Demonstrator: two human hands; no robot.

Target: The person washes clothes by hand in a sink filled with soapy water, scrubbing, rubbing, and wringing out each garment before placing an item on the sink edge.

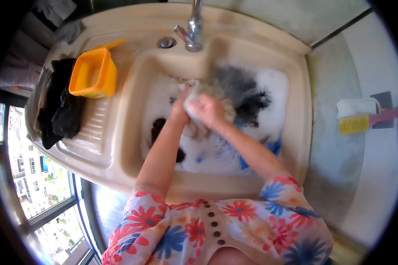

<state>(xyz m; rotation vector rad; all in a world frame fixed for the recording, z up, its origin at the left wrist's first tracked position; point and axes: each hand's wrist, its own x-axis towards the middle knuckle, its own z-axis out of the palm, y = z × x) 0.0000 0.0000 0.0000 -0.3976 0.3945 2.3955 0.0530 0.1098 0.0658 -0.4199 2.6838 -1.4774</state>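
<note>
A pale cloth (197, 129), all bunched up, is held between the two hands over the soapy water in the sink bowl (301, 128). The left hand (180, 109) is on the cloth's left side, with its back turned outward and its fingers pointing away from the body. It holds the cloth close. The right hand (208, 110) is curled like a fist, with the cloth squeezed in it, right next to the left hand. The hands are a bit blurry, so I can't tell just how each finger bends. Both arms reach forward and down, and they lean in toward each other, like the two sides of a tent.

White suds (272, 84) float around the cloth. A black cloth (250, 105) lies in the water on the right, and a blue cloth (274, 146) pokes up near the right arm. Past the hands stands a shiny tap (194, 33). Left of the bowl is the ridged draining board (92, 137), with a yellow tub (109, 77) sitting beside a pile of black clothes (67, 119). On the far right is a yellow brush (353, 124) with a pink handle.
</note>
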